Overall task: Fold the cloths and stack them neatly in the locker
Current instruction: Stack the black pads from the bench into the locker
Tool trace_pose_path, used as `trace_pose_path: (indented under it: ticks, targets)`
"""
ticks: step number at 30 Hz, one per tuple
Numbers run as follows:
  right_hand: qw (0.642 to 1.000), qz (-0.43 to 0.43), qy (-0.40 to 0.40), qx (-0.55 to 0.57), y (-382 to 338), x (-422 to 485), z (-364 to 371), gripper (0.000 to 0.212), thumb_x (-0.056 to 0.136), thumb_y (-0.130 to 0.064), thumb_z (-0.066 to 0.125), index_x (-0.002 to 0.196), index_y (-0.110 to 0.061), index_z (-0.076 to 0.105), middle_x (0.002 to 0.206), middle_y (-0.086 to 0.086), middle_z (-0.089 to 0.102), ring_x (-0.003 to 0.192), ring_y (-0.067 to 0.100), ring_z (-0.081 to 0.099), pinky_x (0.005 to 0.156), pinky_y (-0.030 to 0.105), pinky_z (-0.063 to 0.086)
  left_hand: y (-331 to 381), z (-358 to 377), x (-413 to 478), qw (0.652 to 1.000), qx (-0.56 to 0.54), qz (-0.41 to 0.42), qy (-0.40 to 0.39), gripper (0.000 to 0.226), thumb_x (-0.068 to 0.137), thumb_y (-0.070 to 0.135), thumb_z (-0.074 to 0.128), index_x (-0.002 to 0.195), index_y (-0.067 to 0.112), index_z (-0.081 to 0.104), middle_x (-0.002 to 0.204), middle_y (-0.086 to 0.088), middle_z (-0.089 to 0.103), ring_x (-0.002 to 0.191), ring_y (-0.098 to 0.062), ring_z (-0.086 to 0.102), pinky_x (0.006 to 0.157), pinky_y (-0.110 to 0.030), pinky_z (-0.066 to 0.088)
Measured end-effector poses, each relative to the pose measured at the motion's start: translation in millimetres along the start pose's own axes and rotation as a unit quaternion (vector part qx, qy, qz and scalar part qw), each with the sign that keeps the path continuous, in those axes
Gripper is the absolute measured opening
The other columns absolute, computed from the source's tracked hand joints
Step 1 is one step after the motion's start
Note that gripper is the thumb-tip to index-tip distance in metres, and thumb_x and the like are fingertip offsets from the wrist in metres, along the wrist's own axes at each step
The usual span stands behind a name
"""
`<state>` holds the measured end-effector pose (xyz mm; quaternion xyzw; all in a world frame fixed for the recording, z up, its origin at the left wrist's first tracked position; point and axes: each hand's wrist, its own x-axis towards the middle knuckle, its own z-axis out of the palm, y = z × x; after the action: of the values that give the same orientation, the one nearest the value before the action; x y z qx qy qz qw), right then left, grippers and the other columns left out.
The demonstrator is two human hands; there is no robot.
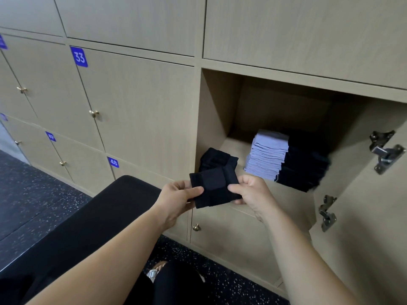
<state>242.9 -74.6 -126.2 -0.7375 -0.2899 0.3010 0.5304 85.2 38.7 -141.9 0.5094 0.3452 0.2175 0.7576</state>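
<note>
Left hand: I've got my left hand (180,194) pinching the near-left edge of the cloth, thumb on top, the other fingers out of sight beneath.
Right hand: my right hand (253,192) pinches the opposite edge, fingers curled round it.
Cloth: one small dark cloth (214,187), held in the air between both hands just in front of the locker (217,111) mouth, already folded down with a flap lying across its top.
Step in hand, as I read it: finishing the fold, then setting it inside.
Doing it well: I'd square the edges, press that flap flat so it cannot spring up, and keep both pinches on until the cloth lies flat on a stack of its own colour.
Watch for: the loose dark pile (217,159) at the front left of the locker floor, close behind the cloth; brushing it would muddle it further.
Further in: a tidy pale blue stack (267,155), with a dark stack (305,170) touching its right side.
Count, hands: two, both busy.
Count, cloths in hand: one.
Count, heaps in the locker: three, namely one loose and two stacked.
Count, cloths per stack: many thin layers, too fine for me to number.
Count, door hinges (385,150): two, on the open door at right.
</note>
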Motion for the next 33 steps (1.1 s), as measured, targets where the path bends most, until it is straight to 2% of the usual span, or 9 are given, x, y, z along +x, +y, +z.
trace_pose_path:
  ticks: [6,8,11,13,16,20,22,26,33]
  targets:
    - [0.998,0.018,0.023,0.048,8.2,14.7,-5.4,0.02,0.085,-0.003,0.065,0.067,-0.007,0.059,0.056,-0.003,0.06,0.044,0.001,0.055,0.042,0.013,0.042,-3.1,7.7,22.9,0.997,0.066,0.031,0.04,0.01,0.089,-0.003,0.065,0.098,-0.006,0.063,0.09,-0.013,0.071,0.075,-0.017,0.072,0.064,-0.024,0.058]
    - [0.998,0.015,0.041,0.044,13.0,25.1,-5.6,0.013,0.085,-0.002,0.065,0.072,-0.004,0.064,0.06,-0.001,0.064,0.052,0.006,0.058,0.047,0.016,0.043,-3.9,11.5,33.7,0.995,0.074,0.043,0.048,0.012,0.089,-0.003,0.065,0.099,-0.008,0.063,0.084,-0.012,0.069,0.073,-0.016,0.071,0.064,-0.022,0.058]
    - [0.994,0.002,0.093,0.053,19.2,46.8,-6.9,0.007,0.083,-0.008,0.068,0.082,-0.001,0.068,0.075,0.007,0.069,0.07,0.016,0.06,0.069,0.029,0.048,-3.6,17.6,51.0,0.997,0.05,0.052,0.039,0.016,0.09,0.002,0.066,0.105,0.0,0.068,0.078,-0.002,0.073,0.075,-0.013,0.071,0.065,-0.017,0.056]
    - [0.99,-0.005,0.122,0.074,21.0,64.9,-8.1,0.007,0.082,-0.011,0.069,0.08,-0.005,0.068,0.076,0.006,0.068,0.073,0.017,0.06,0.075,0.032,0.047,-4.1,19.5,64.9,0.993,0.09,0.067,0.046,0.03,0.089,0.013,0.07,0.118,0.006,0.065,0.088,-0.002,0.073,0.086,-0.011,0.07,0.072,-0.015,0.054]
    - [0.982,-0.007,0.153,0.109,19.4,92.4,-9.0,0.01,0.083,-0.012,0.069,0.079,-0.004,0.065,0.07,0.004,0.06,0.067,0.016,0.055,0.066,0.03,0.045,-8.2,20.1,85.1,0.982,0.149,0.101,0.06,0.045,0.088,0.016,0.072,0.13,0.01,0.058,0.108,-0.003,0.07,0.102,-0.01,0.065,0.083,-0.013,0.05]
    - [0.967,0.01,0.185,0.177,16.2,125.9,-4.1,0.023,0.087,-0.004,0.065,0.067,-0.011,0.057,0.059,0.0,0.054,0.052,0.012,0.049,0.044,0.018,0.043,-22.9,18.4,105.6,0.961,0.245,0.12,0.051,0.052,0.089,0.018,0.07,0.138,0.015,0.051,0.131,0.004,0.06,0.111,-0.002,0.058,0.095,-0.015,0.044]
    - [0.959,0.023,0.197,0.204,15.9,138.8,0.9,0.02,0.087,-0.003,0.064,0.07,-0.008,0.055,0.061,0.003,0.056,0.051,0.012,0.049,0.041,0.016,0.043,-30.2,17.4,110.7,0.95,0.288,0.117,0.037,0.053,0.092,0.021,0.067,0.141,0.017,0.048,0.139,0.009,0.053,0.111,0.0,0.055,0.096,-0.011,0.041]
    - [0.947,0.045,0.201,0.246,18.9,156.3,11.5,0.016,0.088,-0.003,0.064,0.078,-0.009,0.053,0.068,0.006,0.054,0.055,0.015,0.046,0.042,0.016,0.045,-40.1,17.4,115.0,0.925,0.355,0.129,0.035,0.054,0.093,0.025,0.064,0.144,0.021,0.044,0.146,0.01,0.046,0.135,-0.006,0.041,0.106,-0.016,0.03]
    - [0.952,0.058,0.217,0.21,29.5,167.7,23.6,0.024,0.088,-0.004,0.066,0.068,-0.01,0.055,0.068,0.001,0.06,0.062,0.013,0.056,0.049,0.021,0.049,-50.1,20.3,121.2,0.905,0.403,0.133,0.029,0.054,0.095,0.03,0.061,0.145,0.023,0.042,0.148,0.011,0.042,0.108,0.006,0.044,0.091,-0.009,0.03]
